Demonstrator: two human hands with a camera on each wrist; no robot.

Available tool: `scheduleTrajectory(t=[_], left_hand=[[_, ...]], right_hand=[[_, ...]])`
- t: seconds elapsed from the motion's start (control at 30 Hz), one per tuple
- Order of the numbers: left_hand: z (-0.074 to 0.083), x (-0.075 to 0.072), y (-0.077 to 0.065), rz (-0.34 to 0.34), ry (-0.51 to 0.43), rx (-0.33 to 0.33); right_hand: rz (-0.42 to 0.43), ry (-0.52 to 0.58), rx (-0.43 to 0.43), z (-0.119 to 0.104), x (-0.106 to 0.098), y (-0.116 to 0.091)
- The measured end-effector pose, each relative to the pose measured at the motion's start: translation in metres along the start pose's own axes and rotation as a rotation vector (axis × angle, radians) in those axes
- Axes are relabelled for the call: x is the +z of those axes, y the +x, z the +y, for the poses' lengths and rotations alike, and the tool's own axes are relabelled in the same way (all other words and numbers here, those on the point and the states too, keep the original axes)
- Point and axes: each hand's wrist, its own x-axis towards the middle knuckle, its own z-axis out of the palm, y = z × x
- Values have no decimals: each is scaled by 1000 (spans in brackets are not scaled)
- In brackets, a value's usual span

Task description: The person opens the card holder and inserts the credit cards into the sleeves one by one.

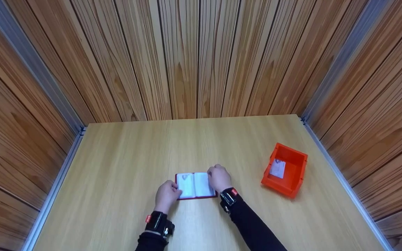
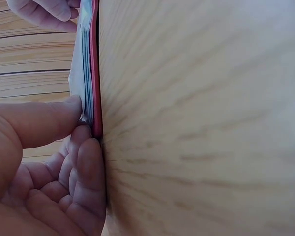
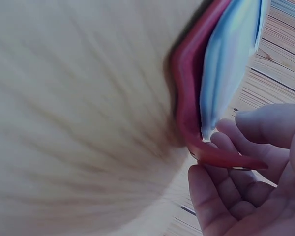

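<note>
A small red card holder (image 1: 194, 185) lies open on the table, with clear plastic pages inside its cover (image 2: 95, 64). A faint greyish picture shows on its left page. My left hand (image 1: 167, 196) holds the left edge of the card holder; in the left wrist view the thumb (image 2: 49, 120) presses on the page edges, with curled fingers against the cover's edge. At the right side, my right hand (image 1: 219, 177) holds the card holder. The right wrist view shows the cover flap (image 3: 226, 158) bent outward between fingers and thumb, the thumb (image 3: 270, 123) apart from the pages.
An orange bin (image 1: 297, 174) stands on the table to the right, tilted in angle. Inside it lies a pale card (image 1: 277, 168) with a small picture. Wood-panelled walls (image 1: 187, 62) with metal edge strips enclose the wooden table (image 1: 127, 157) at the back and sides.
</note>
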Motion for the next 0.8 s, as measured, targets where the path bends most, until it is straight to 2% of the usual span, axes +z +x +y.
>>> scheduleTrajectory(t=[0.2, 0.8], left_hand=[[0, 0, -1, -8, -5, -13], [-1, 2, 1, -28, -44, -58]], right_hand=[[-7, -25, 7, -1, 1, -1], [50, -83, -55, -7, 1, -8]])
